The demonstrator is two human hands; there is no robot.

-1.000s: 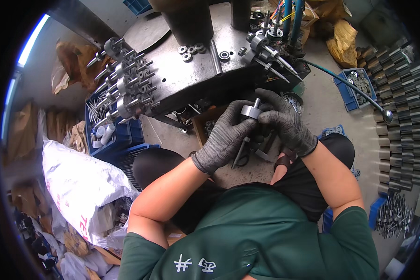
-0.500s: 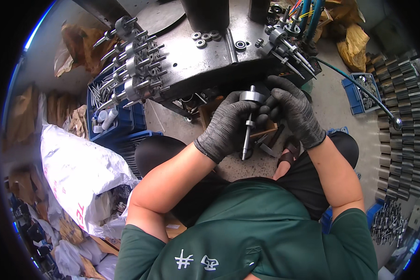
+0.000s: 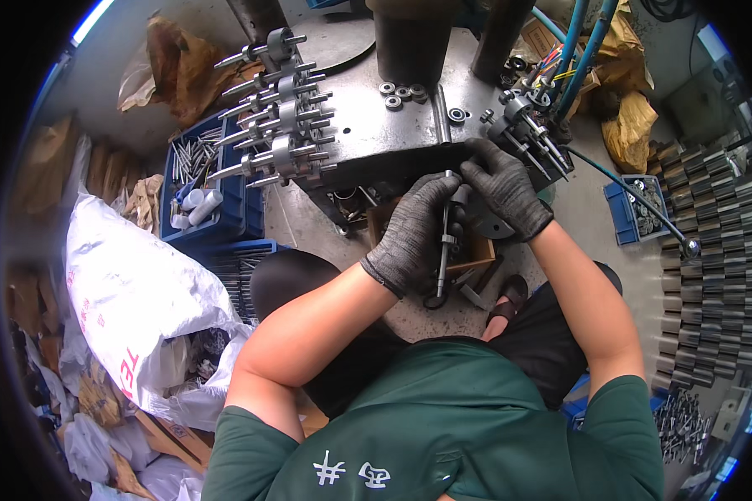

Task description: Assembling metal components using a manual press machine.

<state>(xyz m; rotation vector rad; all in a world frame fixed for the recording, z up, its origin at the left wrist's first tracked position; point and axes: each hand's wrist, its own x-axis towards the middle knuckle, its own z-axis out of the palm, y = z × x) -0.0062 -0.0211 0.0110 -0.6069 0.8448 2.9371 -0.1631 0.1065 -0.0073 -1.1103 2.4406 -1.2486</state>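
Both of my hands wear grey knit gloves and meet at the front edge of a steel machine table. My left hand grips a long metal shaft that hangs upright below it. My right hand closes over the shaft's top end, where a round metal part sits mostly hidden under the fingers. On the table's left side lie several finished shafts with collars. A few loose bearings rest near the table's middle.
A blue crate of rods and tubes stands left of the table. A white sack lies at my left. Rows of steel cylinders cover the floor on the right. A small blue bin and hoses are far right.
My head has come closer to the table. Both hands have kept hold of the shaft and brought it in against the table's front edge, the right hand now covering its top.
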